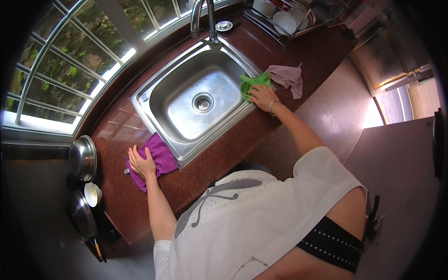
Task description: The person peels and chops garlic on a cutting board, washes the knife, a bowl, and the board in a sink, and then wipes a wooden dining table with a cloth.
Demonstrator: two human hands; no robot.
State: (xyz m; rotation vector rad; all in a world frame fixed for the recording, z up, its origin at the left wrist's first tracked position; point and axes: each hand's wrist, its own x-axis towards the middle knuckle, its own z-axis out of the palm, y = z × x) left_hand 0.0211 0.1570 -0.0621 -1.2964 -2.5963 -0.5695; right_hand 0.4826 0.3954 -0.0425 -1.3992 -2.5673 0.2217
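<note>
My left hand (142, 164) lies on a purple cloth (162, 157) spread on the counter at the sink's left corner. Its fingers are extended, with the thumb apart. At the opposite end of the sink, my right hand (263, 96) holds a bunched green cloth (261, 80) against the right rim, fingers curled over it. A dusty-pink cloth (288, 77) lies crumpled on the counter just beyond the green one. Between my hands sits the stainless-steel sink (224, 78), its drain strainer (203, 103) visible in the basin.
A chrome faucet (212, 24) rises behind the sink, near a round metal drain stopper (224, 26). Dishes stand in a rack (285, 38) at the back right. Metal bowls (85, 157), a white bowl (92, 194) and a pan (82, 213) line the left of the reddish-brown counter (120, 203).
</note>
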